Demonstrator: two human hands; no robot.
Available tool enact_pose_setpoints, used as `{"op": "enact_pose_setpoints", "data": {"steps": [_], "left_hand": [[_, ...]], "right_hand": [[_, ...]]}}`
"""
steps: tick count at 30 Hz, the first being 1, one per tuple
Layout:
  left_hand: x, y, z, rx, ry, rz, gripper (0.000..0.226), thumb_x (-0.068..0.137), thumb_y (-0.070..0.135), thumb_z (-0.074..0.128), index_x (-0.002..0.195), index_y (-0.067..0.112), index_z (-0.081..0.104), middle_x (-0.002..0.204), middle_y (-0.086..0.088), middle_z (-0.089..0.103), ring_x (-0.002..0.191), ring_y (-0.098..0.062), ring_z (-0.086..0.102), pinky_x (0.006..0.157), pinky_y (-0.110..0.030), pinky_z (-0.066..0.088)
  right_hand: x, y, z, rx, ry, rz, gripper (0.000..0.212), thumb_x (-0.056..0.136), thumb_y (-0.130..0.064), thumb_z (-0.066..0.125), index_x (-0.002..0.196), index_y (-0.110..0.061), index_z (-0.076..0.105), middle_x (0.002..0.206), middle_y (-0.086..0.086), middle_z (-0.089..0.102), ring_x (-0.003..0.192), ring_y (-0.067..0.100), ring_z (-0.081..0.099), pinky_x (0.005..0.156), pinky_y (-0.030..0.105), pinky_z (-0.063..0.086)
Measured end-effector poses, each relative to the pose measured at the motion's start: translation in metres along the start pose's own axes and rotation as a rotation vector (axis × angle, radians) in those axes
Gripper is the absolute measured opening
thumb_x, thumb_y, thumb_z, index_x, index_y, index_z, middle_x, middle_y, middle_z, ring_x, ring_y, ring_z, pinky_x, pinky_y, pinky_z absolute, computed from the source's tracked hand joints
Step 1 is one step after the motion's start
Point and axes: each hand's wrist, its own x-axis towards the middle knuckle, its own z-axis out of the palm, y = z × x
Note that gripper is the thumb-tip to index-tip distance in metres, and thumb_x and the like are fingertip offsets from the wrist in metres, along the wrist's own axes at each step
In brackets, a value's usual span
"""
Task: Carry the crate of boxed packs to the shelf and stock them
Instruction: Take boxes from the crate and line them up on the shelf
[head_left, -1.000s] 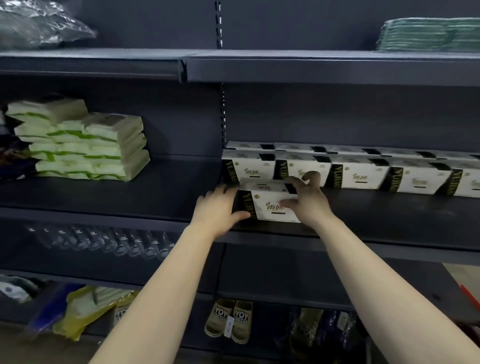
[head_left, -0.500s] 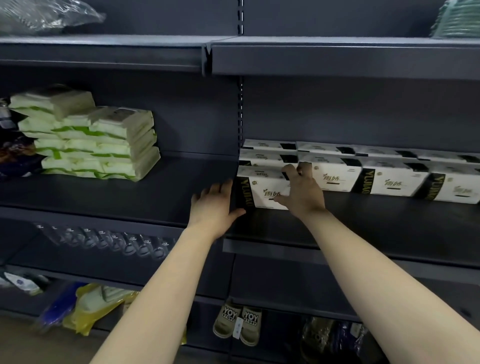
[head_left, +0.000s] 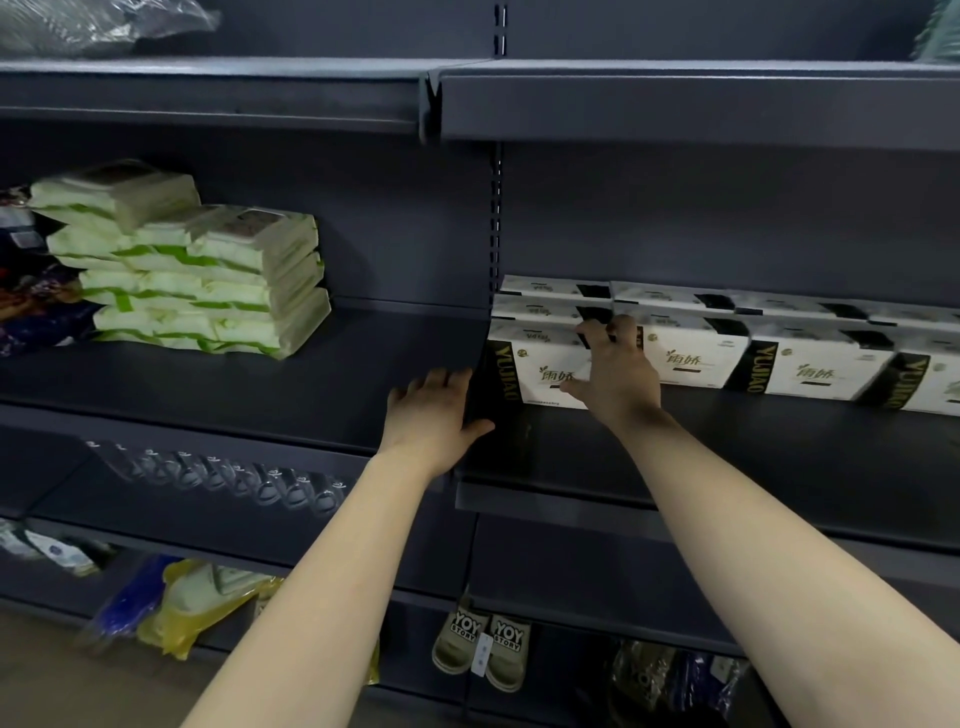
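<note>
The fingers (head_left: 436, 379) of our left hand (head_left: 434, 415) lie straight and flat against the black end panel of the pack. The fingers (head_left: 621, 327) of our right hand (head_left: 618, 379) curl over its top edge with the thumb on its printed front, so this hand is gripping it.

The dark shelf (head_left: 727, 452) carries everything, and its board ends just left of where we work, at a joint with the neighbouring board. Along it runs a row of boxed packs (head_left: 810, 364), faces forward, with more of them lined up behind. On the neighbouring board, well apart, sits a stack of green-and-white soft packs (head_left: 208, 275). The boxed pack (head_left: 540, 371) we hold stands at the left end of the front row, touching the box beside it. A pair of slippers (head_left: 483, 644) stands on a low shelf below. The crate is not in view.

We judge this pack is almost placed and only needs squaring up. If our left palm pushes harder than the right hand steers, the pack could twist and jam against its neighbour, or shove the boxes behind out of line. Easing it leftward instead risks its end overhanging the joint, where it would sit tilted.
</note>
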Motion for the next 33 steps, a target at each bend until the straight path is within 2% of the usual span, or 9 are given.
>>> {"op": "enact_pose_setpoints", "data": {"steps": [14,20,24,28,31,33], "left_hand": [[0.002,-0.004,0.006,-0.002,-0.017,0.014,0.069,0.093,0.058,0.049,0.150,0.028,0.025,0.149,-0.004,0.036,0.134,-0.028,0.038,0.106,-0.044,0.033],[0.001,-0.002,0.005,0.001,-0.021,0.015,0.066,0.094,0.057,0.048,0.149,0.027,0.028,0.148,-0.003,0.037,0.132,-0.027,0.040,0.105,-0.043,0.033],[-0.003,0.003,0.002,-0.025,-0.017,0.024,0.064,0.094,0.055,0.048,0.149,0.027,0.029,0.146,-0.003,0.038,0.131,-0.027,0.041,0.105,-0.042,0.033],[-0.007,0.016,-0.002,-0.027,-0.023,0.036,0.064,0.094,0.054,0.049,0.148,0.027,0.030,0.144,-0.004,0.040,0.129,-0.027,0.044,0.103,-0.043,0.035],[-0.012,0.032,-0.004,-0.027,-0.006,0.069,0.063,0.094,0.054,0.048,0.147,0.026,0.032,0.143,-0.004,0.042,0.128,-0.028,0.045,0.101,-0.042,0.036],[-0.016,0.046,-0.005,-0.034,0.004,0.095,0.063,0.094,0.054,0.049,0.147,0.026,0.032,0.145,-0.004,0.042,0.128,-0.028,0.045,0.100,-0.042,0.037]], "right_hand": [[0.005,0.001,0.006,0.011,0.024,0.016,0.073,0.075,-0.035,0.082,0.134,-0.023,0.041,0.143,0.013,0.026,0.102,0.036,0.061,0.077,0.046,0.058],[0.002,0.003,0.007,0.037,0.033,0.023,0.074,0.076,-0.033,0.082,0.137,-0.024,0.041,0.143,0.012,0.027,0.107,0.035,0.059,0.078,0.045,0.058],[-0.004,0.008,0.002,0.082,-0.008,-0.017,0.082,0.076,-0.024,0.082,0.144,-0.027,0.037,0.150,0.007,0.023,0.120,0.035,0.053,0.086,0.043,0.055],[-0.017,0.018,-0.011,0.177,-0.067,-0.077,0.098,0.076,-0.019,0.081,0.154,-0.027,0.021,0.158,0.004,0.018,0.137,0.034,0.038,0.105,0.046,0.044],[-0.034,0.024,-0.023,0.224,-0.070,-0.016,0.101,0.079,-0.020,0.079,0.155,-0.025,0.013,0.161,0.006,0.014,0.144,0.032,0.026,0.114,0.045,0.033],[-0.046,0.032,-0.034,0.212,-0.073,0.032,0.096,0.081,-0.024,0.077,0.155,-0.025,0.015,0.159,0.007,0.019,0.143,0.031,0.028,0.113,0.046,0.035]]}}
